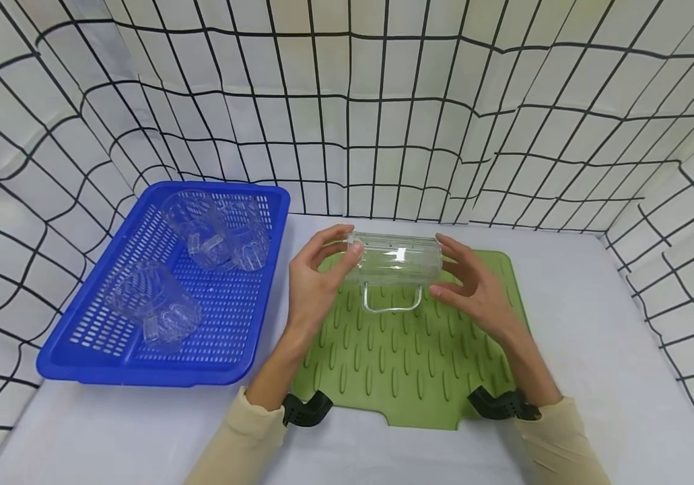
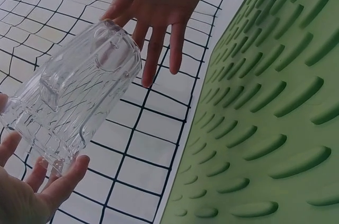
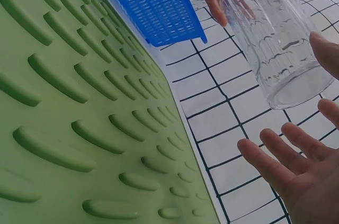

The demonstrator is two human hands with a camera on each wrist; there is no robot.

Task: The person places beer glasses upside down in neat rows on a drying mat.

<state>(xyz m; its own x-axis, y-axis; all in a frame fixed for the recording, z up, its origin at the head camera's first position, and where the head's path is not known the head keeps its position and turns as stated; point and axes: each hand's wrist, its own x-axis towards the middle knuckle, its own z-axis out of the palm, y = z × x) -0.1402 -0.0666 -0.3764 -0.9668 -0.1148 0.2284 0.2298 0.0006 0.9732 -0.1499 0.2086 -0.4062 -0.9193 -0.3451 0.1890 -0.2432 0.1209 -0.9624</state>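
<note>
A clear glass mug [image 1: 396, 261] lies sideways in the air above the green mat [image 1: 395, 394], its handle [image 1: 392, 310] toward me. My left hand [image 1: 315, 286] grips the mug's left end, thumb on the near side and fingers behind. At the opposite end is my right hand [image 1: 478, 296], fingers spread and thumb apart. In the right wrist view the right hand [image 3: 304, 168] shows extended fingers just off the mug's round end. Whether a fingertip touches the glass there, I cannot tell. The left wrist view shows the mug [image 2: 79, 83] between both hands.
To the left stands a blue plastic basket [image 1: 264, 316] with several clear glass mugs [image 1: 167, 323] lying in it. Raised oval ridges cover the mat. Black wire grid panels [image 1: 347, 98] backed with white enclose the white table [image 1: 589, 323] at the back and sides.
</note>
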